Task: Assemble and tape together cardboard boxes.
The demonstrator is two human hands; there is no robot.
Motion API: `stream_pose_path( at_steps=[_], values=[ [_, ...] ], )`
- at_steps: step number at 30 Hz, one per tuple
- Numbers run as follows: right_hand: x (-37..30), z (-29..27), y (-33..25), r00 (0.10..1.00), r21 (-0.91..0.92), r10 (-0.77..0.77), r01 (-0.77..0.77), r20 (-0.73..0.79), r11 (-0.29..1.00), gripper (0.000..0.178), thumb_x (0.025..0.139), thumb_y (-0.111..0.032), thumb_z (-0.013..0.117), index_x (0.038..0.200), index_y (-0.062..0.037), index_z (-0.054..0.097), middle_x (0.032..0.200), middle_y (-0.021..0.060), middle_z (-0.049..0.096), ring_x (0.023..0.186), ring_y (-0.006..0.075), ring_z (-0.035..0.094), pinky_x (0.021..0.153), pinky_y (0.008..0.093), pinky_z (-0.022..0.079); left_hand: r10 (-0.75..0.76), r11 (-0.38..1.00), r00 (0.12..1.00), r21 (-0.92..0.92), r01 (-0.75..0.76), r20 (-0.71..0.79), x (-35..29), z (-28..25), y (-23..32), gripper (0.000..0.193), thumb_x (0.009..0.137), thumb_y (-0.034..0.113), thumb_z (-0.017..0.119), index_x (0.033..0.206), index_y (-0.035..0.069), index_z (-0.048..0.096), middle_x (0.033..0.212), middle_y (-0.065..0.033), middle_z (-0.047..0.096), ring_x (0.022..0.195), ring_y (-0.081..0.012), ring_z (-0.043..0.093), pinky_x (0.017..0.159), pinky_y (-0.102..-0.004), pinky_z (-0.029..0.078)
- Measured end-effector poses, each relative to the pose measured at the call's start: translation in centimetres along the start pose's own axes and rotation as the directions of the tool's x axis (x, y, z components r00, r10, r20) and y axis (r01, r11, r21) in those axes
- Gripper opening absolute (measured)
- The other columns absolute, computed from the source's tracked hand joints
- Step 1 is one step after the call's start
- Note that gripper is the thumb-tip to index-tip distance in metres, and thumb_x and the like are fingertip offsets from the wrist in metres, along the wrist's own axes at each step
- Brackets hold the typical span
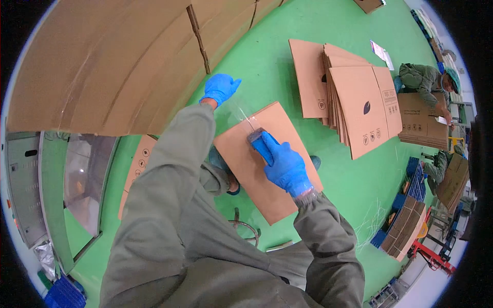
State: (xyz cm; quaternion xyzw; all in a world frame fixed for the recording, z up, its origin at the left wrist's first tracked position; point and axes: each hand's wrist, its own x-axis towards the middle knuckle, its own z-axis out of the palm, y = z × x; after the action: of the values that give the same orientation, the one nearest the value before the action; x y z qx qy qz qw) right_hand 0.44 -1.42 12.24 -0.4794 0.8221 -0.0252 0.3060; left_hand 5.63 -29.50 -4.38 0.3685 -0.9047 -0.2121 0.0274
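Note:
A brown cardboard carton [267,177] sits between my feet, its plain side facing up. My right hand [287,167], in a blue glove, wraps round the blue handle of a tape dispenser [262,146] near the middle of the carton's far part. A thin clear strip of tape [245,117] runs from the dispenser's dark head past the carton's far left edge. Up and to the left of the carton, my left hand [220,89], also blue-gloved, hovers apart from it. Its thumb is spread out; the other fingers are partly hidden, and no object shows in it.
A large stack of flattened cardboard [108,61] fills the upper left. Printed cartons [364,108] lean together on the green floor to the right. A co-worker [423,79] bends over more cardboard at far right. Left stands a grey machine frame [54,185]; a red pallet jack [431,259] is lower right.

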Motion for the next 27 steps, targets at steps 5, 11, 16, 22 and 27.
stream_pose_path(
  at_steps=[5, 11, 16, 22, 27],
  values=[
    [2.7, 0.7, -0.3, 0.997, -0.019, -0.021, 0.023, 0.075, 1.000, 0.067, 0.071, -0.017, 0.065, 0.132, -0.0204, 0.038, 0.097, 0.0266, 0.056, 0.081, 0.0458, 0.061, 0.068, 0.0519, 0.051, -0.119, 0.986, 0.934, -0.068, 0.150, 0.337, -3.3, 10.8, -0.8, 0.059, 0.086, 0.053, 0.048, 0.099, -0.001, 0.065, 0.096, -0.0247, 0.065, 0.088, -0.0402, 0.062, 0.080, -0.0491, 0.047],
    [2.6, 0.8, -1.2, 0.991, -0.059, 0.029, -0.021, 0.134, 0.998, 0.070, 0.070, -0.014, 0.063, 0.135, -0.0178, 0.038, 0.096, 0.0258, 0.060, 0.084, 0.0433, 0.061, 0.070, 0.0496, 0.051, -0.111, 0.992, 0.914, -0.014, 0.126, 0.390, -4.2, 11.4, -1.1, 0.079, 0.088, 0.062, 0.038, 0.122, -0.007, 0.053, 0.122, -0.0315, 0.053, 0.118, -0.0420, 0.050, 0.101, -0.0467, 0.037],
    [2.9, -0.3, -1.8, 0.988, 0.056, -0.031, 0.023, 0.154, 0.998, 0.065, 0.069, -0.013, 0.063, 0.130, -0.0187, 0.042, 0.088, 0.0222, 0.063, 0.080, 0.0419, 0.062, 0.067, 0.0494, 0.051, -0.222, 0.899, 0.828, -0.220, 0.378, 0.515, -4.5, 4.4, 0.1, 0.086, 0.086, 0.069, 0.034, 0.120, -0.006, 0.055, 0.124, -0.0291, 0.054, 0.113, -0.0407, 0.053, 0.098, -0.0461, 0.038],
    [4.0, 2.4, 0.7, 0.995, 0.015, -0.080, 0.079, 0.059, 0.997, 0.046, 0.070, -0.015, 0.065, 0.115, -0.0166, 0.054, 0.089, 0.0140, 0.066, 0.082, 0.0387, 0.064, 0.067, 0.0467, 0.052, -0.285, 0.921, 0.881, -0.147, 0.361, 0.377, -8.7, 1.2, 9.9, 0.084, 0.084, 0.074, 0.031, 0.092, -0.001, 0.071, 0.099, -0.0285, 0.064, 0.099, -0.0422, 0.061, 0.086, -0.0475, 0.047],
    [-6.9, 4.6, 8.3, 0.961, -0.098, 0.037, -0.010, 0.274, 0.995, 0.038, 0.070, -0.018, 0.068, 0.106, -0.0137, 0.055, 0.087, 0.0134, 0.065, 0.080, 0.0369, 0.063, 0.063, 0.0476, 0.050, -0.324, 0.946, 0.940, 0.058, 0.319, 0.109, -9.5, 2.5, 10.7, 0.081, 0.084, 0.072, 0.032, 0.086, 0.001, 0.072, 0.092, -0.0256, 0.066, 0.090, -0.0396, 0.065, 0.078, -0.0467, 0.050]
  ],
)
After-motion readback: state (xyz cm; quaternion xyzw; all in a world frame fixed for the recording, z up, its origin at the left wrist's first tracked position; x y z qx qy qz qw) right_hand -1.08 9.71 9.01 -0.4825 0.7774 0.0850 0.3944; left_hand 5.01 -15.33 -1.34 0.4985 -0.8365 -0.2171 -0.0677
